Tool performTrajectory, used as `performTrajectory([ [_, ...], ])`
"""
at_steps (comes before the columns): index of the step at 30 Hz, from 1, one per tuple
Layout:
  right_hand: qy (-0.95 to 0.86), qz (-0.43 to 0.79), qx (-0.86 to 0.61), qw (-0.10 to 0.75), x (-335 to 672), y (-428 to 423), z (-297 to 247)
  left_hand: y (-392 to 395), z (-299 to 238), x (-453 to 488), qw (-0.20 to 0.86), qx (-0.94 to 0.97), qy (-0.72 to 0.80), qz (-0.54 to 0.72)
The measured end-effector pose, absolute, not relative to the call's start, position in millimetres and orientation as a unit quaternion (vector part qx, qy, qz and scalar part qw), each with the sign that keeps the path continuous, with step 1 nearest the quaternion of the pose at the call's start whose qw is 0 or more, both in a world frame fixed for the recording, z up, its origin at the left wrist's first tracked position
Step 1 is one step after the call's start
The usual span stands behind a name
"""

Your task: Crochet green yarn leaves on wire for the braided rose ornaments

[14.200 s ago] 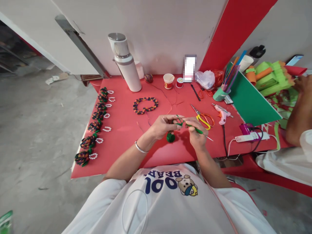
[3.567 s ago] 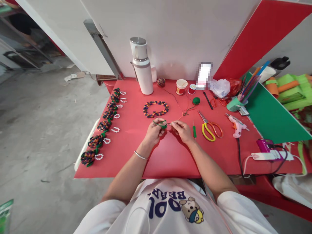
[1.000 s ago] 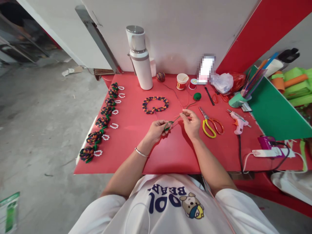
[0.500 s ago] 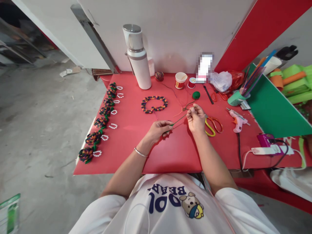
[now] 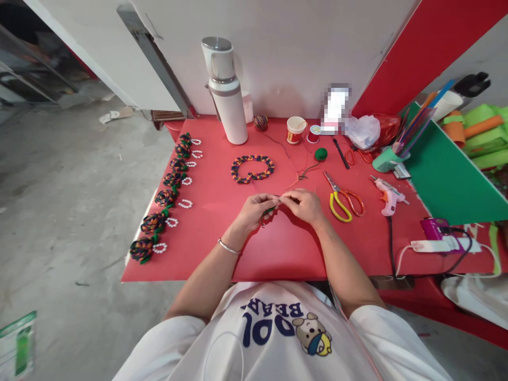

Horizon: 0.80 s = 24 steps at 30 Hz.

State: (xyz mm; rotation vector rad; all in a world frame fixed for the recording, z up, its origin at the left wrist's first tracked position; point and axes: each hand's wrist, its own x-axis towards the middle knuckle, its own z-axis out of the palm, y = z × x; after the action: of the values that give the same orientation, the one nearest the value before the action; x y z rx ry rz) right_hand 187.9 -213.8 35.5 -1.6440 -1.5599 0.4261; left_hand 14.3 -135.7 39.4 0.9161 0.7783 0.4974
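Observation:
Near the table's front middle, my left hand [image 5: 257, 210] is closed on a small piece of green yarn work [image 5: 269, 210], which shows below its fingers. My right hand [image 5: 304, 205] meets it fingertip to fingertip in a pinch. Whatever the right fingers hold is too small or hidden to make out. Beyond the hands lies a braided multicolour yarn ring [image 5: 253, 181]. A green yarn ball [image 5: 320, 154] rests farther back, its strand trailing toward the middle. Scissors with yellow and orange handles [image 5: 341, 203] lie to the right of my right hand.
Several yarn flowers [image 5: 165, 198] with white bead loops line the left edge. A white thermos [image 5: 232, 114], multicolour yarn ball [image 5: 261, 123], paper cup [image 5: 296, 130] and thread spool [image 5: 314, 135] stand at the back. On the right are a pink glue gun [image 5: 389, 196] and power strip [image 5: 436, 245].
My right hand has come down and left from above the scissors to my left hand's fingertips. The green strand stretched between the hands no longer shows. The scissors are fully uncovered.

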Motion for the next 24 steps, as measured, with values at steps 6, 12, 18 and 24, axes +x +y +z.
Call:
performTrajectory([
  [6, -0.626, 0.062, -0.672, 0.391, 184.9, -210.8, 29.9, -136.6, 35.5, 15.5, 0.800, 0.437, 0.353, 0.211],
  [12, -0.585, 0.056, -0.687, 0.427, 180.4, -210.9, 28.5, -138.5, 37.0, 15.0, 0.794, 0.454, 0.335, 0.229],
  [18, -0.577, 0.104, -0.670, 0.456, 182.0, -210.0, 25.4, -140.7, 33.9, 16.3, 0.794, 0.451, 0.325, 0.249],
  [24, -0.603, 0.075, -0.653, 0.452, 181.3, -210.6, 25.3, -142.2, 35.6, 17.6, 0.792, 0.448, 0.337, 0.243],
])
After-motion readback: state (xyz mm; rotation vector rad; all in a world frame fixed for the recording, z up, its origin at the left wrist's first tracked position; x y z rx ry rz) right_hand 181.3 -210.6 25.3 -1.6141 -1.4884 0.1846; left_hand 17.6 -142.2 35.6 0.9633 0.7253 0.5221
